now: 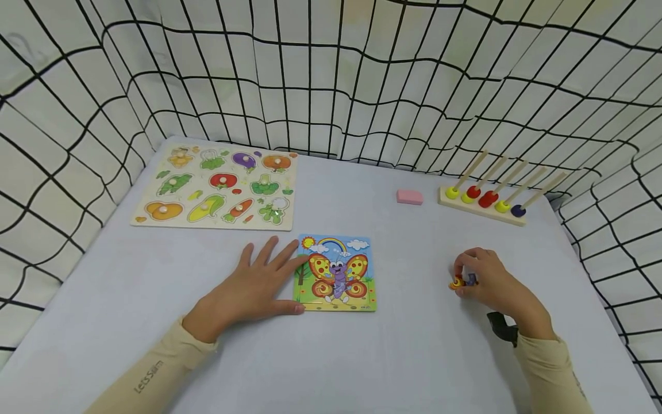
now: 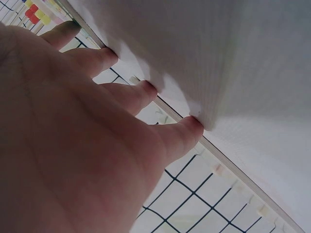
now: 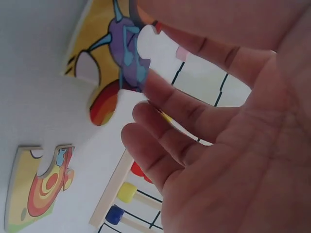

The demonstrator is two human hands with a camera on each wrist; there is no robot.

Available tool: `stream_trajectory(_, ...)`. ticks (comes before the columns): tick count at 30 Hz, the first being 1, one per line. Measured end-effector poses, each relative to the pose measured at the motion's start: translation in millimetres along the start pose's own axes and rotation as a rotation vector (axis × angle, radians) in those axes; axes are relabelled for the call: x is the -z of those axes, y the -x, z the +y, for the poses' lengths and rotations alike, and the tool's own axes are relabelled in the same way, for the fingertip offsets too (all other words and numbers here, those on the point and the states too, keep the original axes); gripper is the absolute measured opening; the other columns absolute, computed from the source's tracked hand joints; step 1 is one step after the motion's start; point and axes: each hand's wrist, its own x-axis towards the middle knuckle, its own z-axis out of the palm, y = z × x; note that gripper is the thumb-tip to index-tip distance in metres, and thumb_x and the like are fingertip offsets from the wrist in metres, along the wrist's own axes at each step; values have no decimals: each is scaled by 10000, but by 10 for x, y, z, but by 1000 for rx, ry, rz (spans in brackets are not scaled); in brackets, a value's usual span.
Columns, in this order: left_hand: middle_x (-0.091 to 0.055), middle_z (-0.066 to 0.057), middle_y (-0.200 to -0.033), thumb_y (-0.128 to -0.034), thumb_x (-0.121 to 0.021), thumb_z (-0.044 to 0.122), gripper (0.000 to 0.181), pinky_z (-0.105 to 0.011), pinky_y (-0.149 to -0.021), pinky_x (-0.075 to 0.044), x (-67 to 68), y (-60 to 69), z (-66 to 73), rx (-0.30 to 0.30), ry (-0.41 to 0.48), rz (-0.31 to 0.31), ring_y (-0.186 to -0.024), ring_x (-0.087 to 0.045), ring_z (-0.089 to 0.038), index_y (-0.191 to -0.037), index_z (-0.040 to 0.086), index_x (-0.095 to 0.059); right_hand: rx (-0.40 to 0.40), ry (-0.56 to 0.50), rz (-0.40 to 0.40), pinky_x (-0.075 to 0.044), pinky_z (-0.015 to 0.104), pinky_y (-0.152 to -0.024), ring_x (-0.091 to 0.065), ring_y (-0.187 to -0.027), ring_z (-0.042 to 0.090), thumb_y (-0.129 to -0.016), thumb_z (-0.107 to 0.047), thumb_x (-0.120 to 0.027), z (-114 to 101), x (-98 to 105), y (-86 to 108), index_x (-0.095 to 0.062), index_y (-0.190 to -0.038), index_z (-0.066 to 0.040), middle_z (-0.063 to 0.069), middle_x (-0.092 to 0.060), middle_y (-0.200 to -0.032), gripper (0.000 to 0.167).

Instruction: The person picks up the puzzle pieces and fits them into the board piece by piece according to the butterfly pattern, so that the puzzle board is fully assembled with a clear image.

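Note:
My left hand (image 1: 253, 290) lies with fingers spread on the white tabletop. Its thumb and index finger touch the left side of a square butterfly puzzle (image 1: 338, 276). In the left wrist view, the fingertips (image 2: 194, 127) rest against the table surface. To the right of the puzzle, my right hand (image 1: 488, 282) pinches a jigsaw piece (image 3: 124, 48) between thumb and fingers. That piece shows yellow, purple and blue printing; the thumb and fingers cover part of it. A second jigsaw piece (image 3: 43, 189), with red and orange rings, lies on the table in the right wrist view.
A wooden vegetable puzzle board (image 1: 201, 198) lies at the back left. A pink block (image 1: 410, 197) and a bead-counting rack (image 1: 481, 210) with upright rods stand at the back right. Black netting (image 1: 310, 86) surrounds the table's back and sides.

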Motion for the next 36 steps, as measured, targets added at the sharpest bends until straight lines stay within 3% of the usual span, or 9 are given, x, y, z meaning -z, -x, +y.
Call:
stream_trajectory(8,-213,-144,-1768,-900,-755,678,982,-815,-1172,-108,8,7,5,0,2,4,-1593,-120,-515,-1668,174,-406,11,30,5,-517,619,-896,-507,-1144,478,-855,-76,-906,-18,-4,-6,-658,-1061,-120,179,-640,-1158,326)
stream_trajectory(16,-214,-149,-1767,-904,-748,683,981,-817,-1168,-115,5,12,-3,-8,0,9,-1591,-131,-519,-1669,175,-402,13,-26,-32,-555,523,-869,-550,-1034,348,-871,-64,-890,-19,12,-2,-639,-1078,-110,87,-617,-1061,329)
stream_trajectory(25,-195,-142,-1773,-906,-742,690,992,-814,-1172,-107,-14,-10,-22,-11,4,-2,-1594,-121,-517,-1681,188,-378,-16,-45,-56,-596,486,-840,-583,-1002,311,-898,-80,-873,7,4,28,-646,-1129,-108,117,-590,-1093,325)
stream_trajectory(36,-202,-148,-1770,-904,-759,667,983,-810,-1176,-102,18,4,-7,-2,10,-8,-1595,-116,-518,-1674,177,-393,14,-8,8,-598,497,-821,-602,-994,337,-912,-64,-854,6,-61,67,-664,-1131,-126,184,-538,-1144,297)
